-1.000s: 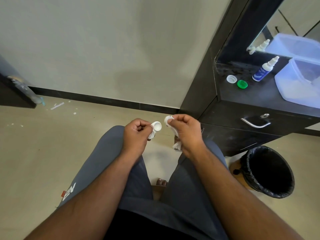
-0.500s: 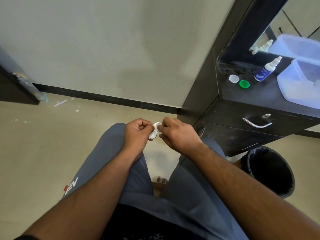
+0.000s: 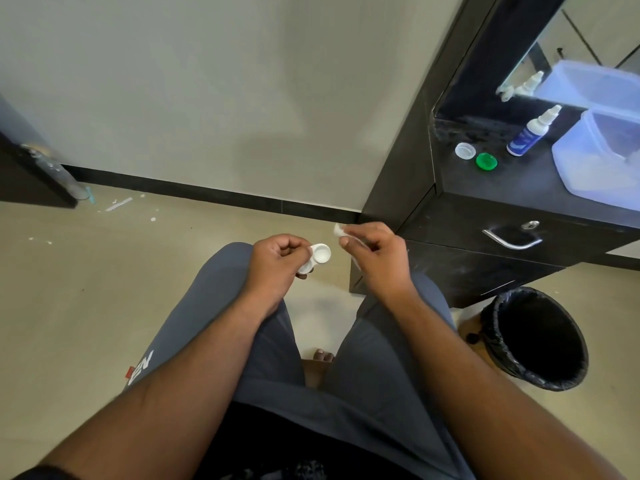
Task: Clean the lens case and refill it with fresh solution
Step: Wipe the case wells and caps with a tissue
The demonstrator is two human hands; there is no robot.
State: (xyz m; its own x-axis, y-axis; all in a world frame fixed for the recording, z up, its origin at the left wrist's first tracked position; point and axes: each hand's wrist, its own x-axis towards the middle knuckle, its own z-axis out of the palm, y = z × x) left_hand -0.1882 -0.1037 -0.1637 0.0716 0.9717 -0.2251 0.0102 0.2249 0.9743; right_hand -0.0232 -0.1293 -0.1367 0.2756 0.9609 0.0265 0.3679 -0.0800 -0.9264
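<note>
Above the person's knees, the left hand (image 3: 277,263) pinches the white lens case (image 3: 316,258) by one end; the near well is half hidden by the fingers and the far well faces up, uncapped. Just beside it, not touching, the right hand (image 3: 375,254) holds a small white tissue (image 3: 338,230) between curled fingers; only a tip of it shows above the fingertips, and a pale strip under the palm is hard to make out. On the dark cabinet (image 3: 485,188) to the right lie a white cap (image 3: 464,150) and a green cap (image 3: 486,161), close together, near the solution bottle (image 3: 530,135). Beside the bottle, a clear plastic box (image 3: 595,161) is cut off by the frame edge. A black bin (image 3: 536,337) stands on the floor below.
</note>
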